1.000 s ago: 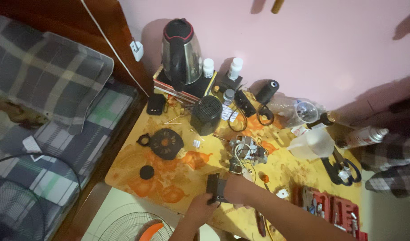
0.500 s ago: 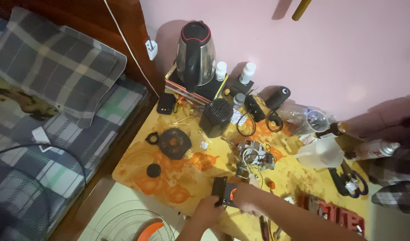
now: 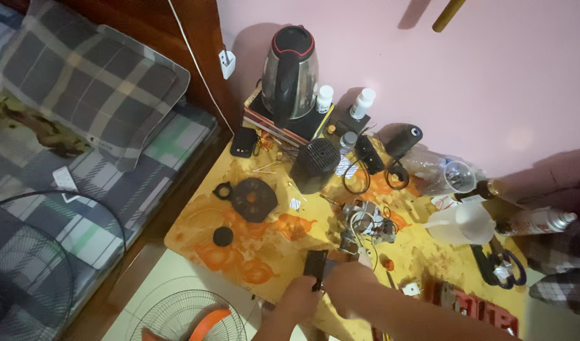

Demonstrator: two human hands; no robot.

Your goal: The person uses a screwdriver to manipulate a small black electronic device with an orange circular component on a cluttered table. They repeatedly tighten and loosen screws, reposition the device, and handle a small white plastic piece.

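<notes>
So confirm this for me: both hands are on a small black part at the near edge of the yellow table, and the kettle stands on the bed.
Not the bed. The head view shows the kettle on books at the table's far end by the wall. Both hands do grip the small black part.

Both forearms run off the bottom edge, so only the left hand [image 3: 301, 298] and right hand [image 3: 344, 278] show; their fingers cover the lower part of the small black part [image 3: 315, 262], and its kind cannot be told. The fan grille [image 3: 186, 316] and red tool case [image 3: 476, 309] are cut by the bottom edge.
</notes>
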